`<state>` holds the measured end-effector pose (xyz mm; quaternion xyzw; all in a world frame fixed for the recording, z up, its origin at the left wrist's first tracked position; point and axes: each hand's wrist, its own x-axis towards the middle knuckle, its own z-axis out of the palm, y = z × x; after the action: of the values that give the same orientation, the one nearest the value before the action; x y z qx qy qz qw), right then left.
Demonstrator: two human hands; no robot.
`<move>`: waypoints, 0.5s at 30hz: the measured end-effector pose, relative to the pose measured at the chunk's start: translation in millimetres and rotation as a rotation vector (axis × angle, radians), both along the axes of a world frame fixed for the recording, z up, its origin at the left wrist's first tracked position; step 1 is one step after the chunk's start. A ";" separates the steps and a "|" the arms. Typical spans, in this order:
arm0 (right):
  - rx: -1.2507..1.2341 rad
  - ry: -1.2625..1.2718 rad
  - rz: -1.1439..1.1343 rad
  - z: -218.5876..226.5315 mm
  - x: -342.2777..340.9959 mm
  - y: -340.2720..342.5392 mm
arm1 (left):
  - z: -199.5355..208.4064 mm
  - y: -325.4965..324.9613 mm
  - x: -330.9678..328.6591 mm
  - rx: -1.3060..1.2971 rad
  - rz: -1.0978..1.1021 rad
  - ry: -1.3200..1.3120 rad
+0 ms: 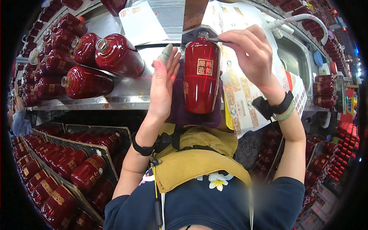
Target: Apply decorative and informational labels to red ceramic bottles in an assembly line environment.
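A dark red glass bottle (202, 86) with a gold square label lies on a purple cloth (175, 109) in front of me, its clear neck pointing away. My left hand (163, 84) is beside the bottle's left side, fingers extended and holding nothing. A pale cover (165, 55) sits on one of its fingertips. At the neck's right, my right hand (249, 51) pinches a thin dark tool (226, 41) that looks like tweezers; its tip is near the bottle's shoulder. Under my right arm spreads a white sheet of gold decals (245, 92).
Several red bottles (119, 55) stand on the metal counter (134, 92) to the left. A white paper (143, 22) lies at the back. On the right are a sink (293, 53) and a curved white faucet (306, 17). Crates of bottles (86, 168) fill the lower left.
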<state>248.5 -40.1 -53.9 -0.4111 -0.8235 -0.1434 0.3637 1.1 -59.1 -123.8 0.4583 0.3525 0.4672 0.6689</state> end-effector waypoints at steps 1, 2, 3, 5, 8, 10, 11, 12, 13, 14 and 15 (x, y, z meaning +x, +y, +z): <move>0.013 -0.039 0.056 -1.3 3.7 -3.1 | -0.1 -0.9 0.2 0.002 0.002 -0.012; 0.027 -0.076 0.114 -6.5 4.9 -7.2 | -1.2 -1.0 -0.1 0.005 0.003 -0.011; -0.051 -0.076 0.264 -15.8 1.3 -21.2 | -2.3 -1.0 -0.2 0.010 0.016 -0.017; -0.224 -0.069 0.530 -14.2 -6.9 -48.5 | -2.3 -1.6 0.7 0.015 0.032 -0.023; -0.246 0.121 0.248 -17.6 -15.8 -31.6 | -1.9 -3.5 2.6 0.069 0.029 0.016; -0.119 0.208 0.008 -8.1 -8.7 -6.7 | -7.0 1.7 -1.5 0.713 -0.002 0.357; -0.060 0.190 -0.045 -1.3 -2.2 0.5 | 6.4 -6.1 -2.9 0.722 -0.042 0.629; -0.003 0.175 -0.095 5.5 1.3 2.7 | 12.5 -6.7 -1.9 0.902 -0.040 0.786; -0.002 0.174 -0.096 10.8 1.5 3.1 | 17.9 -5.9 1.2 0.890 -0.045 0.819; -0.001 0.208 -0.118 15.4 0.8 2.0 | 21.2 -6.1 3.0 0.876 -0.050 0.853; 0.000 0.241 -0.140 17.4 0.0 0.3 | 20.5 -6.0 3.1 0.876 -0.050 0.854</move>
<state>248.5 -39.8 -36.5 -0.4818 -0.7430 -0.1181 0.4492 4.2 -65.1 -103.3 0.8456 0.3536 0.3279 0.2289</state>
